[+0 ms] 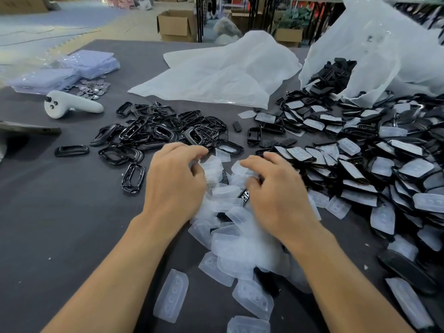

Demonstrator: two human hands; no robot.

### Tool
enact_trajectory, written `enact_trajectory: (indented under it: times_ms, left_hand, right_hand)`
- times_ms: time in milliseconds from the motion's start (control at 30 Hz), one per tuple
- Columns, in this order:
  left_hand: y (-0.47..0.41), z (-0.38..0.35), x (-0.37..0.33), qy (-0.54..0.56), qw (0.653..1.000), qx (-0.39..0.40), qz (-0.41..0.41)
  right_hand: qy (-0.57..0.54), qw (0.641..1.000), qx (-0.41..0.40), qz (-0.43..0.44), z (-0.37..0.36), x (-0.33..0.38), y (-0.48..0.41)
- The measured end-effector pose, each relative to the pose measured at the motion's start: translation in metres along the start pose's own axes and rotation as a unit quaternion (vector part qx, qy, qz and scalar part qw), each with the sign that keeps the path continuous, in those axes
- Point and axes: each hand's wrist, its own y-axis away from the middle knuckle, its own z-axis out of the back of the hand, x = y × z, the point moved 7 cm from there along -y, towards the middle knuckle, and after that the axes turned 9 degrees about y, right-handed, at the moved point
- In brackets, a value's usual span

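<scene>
Both my hands hover over a heap of translucent white rubber button pads (240,246) on the dark table. My left hand (174,181) has its fingers curled and its thumb and fingertips touch a translucent pad (212,168). My right hand (276,188) has its fingers curled down onto the pads; motion blur hides what it grips. A small black part (244,195) shows between the hands. Glossy black frames (158,133) lie in a pile just beyond the left hand. Black shells fitted with pads (374,169) are heaped to the right.
A torn white plastic bag (374,51) spills black parts at the back right. An empty white bag (223,73) lies flat behind the frames. A white handheld controller (69,104), coins and lilac packets (64,73) sit at the back left. A dark device edge (28,128) lies at the left.
</scene>
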Motion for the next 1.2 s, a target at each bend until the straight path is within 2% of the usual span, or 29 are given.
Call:
enact_trajectory:
  times_ms: [200, 300, 400, 433, 567, 700, 800, 867, 933, 1033, 1200]
  left_hand:
    - [-0.026, -0.012, 0.021, -0.032, 0.999, 0.009, 0.001]
    - [-0.043, -0.026, 0.03, -0.053, 0.996, 0.076, 0.014]
    - [-0.052, -0.042, 0.034, -0.117, 0.982, 0.151, -0.011]
    - [-0.052, -0.042, 0.033, -0.129, 0.981, 0.144, -0.02]
    - [-0.043, -0.019, 0.025, -0.114, 0.993, 0.017, -0.029]
    - [-0.037, 0.011, 0.025, -0.044, 0.994, -0.102, 0.024]
    - [-0.026, 0.029, 0.024, 0.096, 0.983, -0.143, 0.059]
    - [-0.015, 0.031, 0.024, 0.194, 0.967, -0.131, 0.101]
    - [-0.001, 0.03, 0.022, 0.233, 0.958, -0.114, 0.127]
    - [0.013, 0.026, 0.022, 0.246, 0.952, -0.072, 0.165]
    - [0.015, 0.008, 0.021, 0.269, 0.944, -0.002, 0.193]
  right_hand:
    - [0.067, 0.993, 0.081, 0.061, -0.026, 0.008, 0.002]
    - [0.037, 0.996, 0.048, 0.061, -0.02, 0.01, 0.003]
    - [-0.016, 0.998, 0.022, 0.053, -0.009, 0.011, 0.007]
    - [-0.023, 0.998, 0.026, 0.052, -0.008, 0.012, 0.008]
    - [-0.017, 0.994, 0.073, 0.076, -0.012, 0.025, 0.013]
    - [-0.039, 0.992, 0.084, 0.085, -0.013, 0.035, 0.021]
    - [-0.033, 0.993, 0.057, 0.099, -0.007, 0.041, 0.026]
    - [-0.003, 0.992, 0.068, 0.107, -0.008, 0.043, 0.027]
    - [0.02, 0.99, 0.089, 0.106, -0.01, 0.042, 0.028]
    - [0.028, 0.991, 0.091, 0.094, -0.007, 0.039, 0.028]
    - [0.023, 0.983, 0.165, 0.071, -0.01, 0.031, 0.027]
